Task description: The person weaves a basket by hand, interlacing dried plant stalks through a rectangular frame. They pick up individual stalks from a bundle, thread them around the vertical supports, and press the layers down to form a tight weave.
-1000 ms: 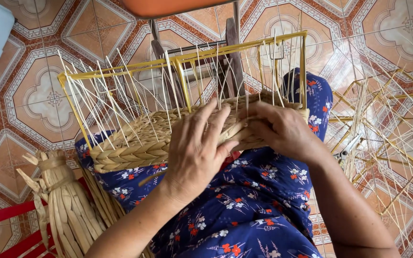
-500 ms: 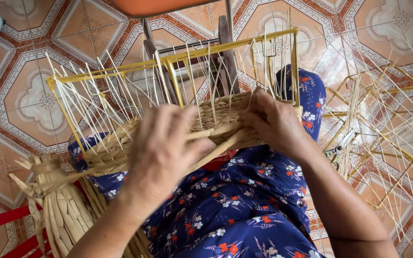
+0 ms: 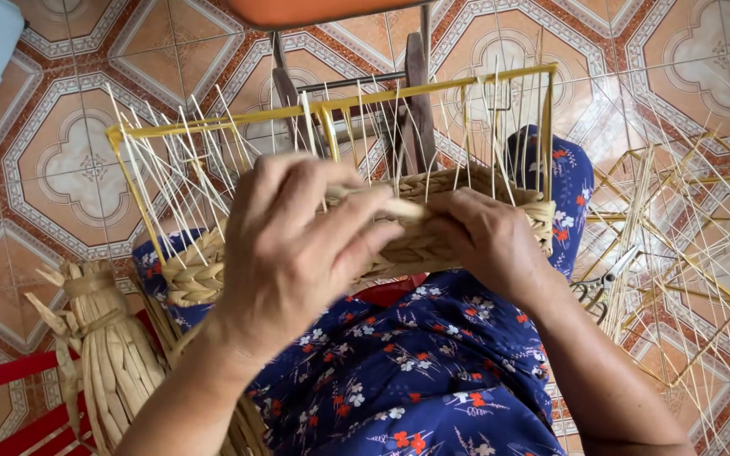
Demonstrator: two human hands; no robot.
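Observation:
A half-woven basket point(image 3: 204, 274) rests on my lap: a yellow wire frame point(image 3: 340, 105) with thin upright spokes and a band of braided straw around its lower part. My left hand point(image 3: 297, 245) is raised in front of the basket, pinching a pale straw strand point(image 3: 399, 207) between thumb and fingers. On the right part of the woven band, my right hand point(image 3: 487, 241) presses with its fingers curled over the braid. My lap is covered by blue cloth with a flower print point(image 3: 416, 371).
A bundle of dried straw point(image 3: 107, 355) lies at my left knee above a red frame point(image 3: 2, 376). More empty wire basket frames point(image 3: 686, 245) and scissors point(image 3: 597, 287) lie on the patterned tile floor at right. A wooden stool leg point(image 3: 416, 93) stands behind the basket.
My left hand has lifted off the braid and moved up toward the camera, pulling the straw strand with it. The right hand stayed pressed on the weave.

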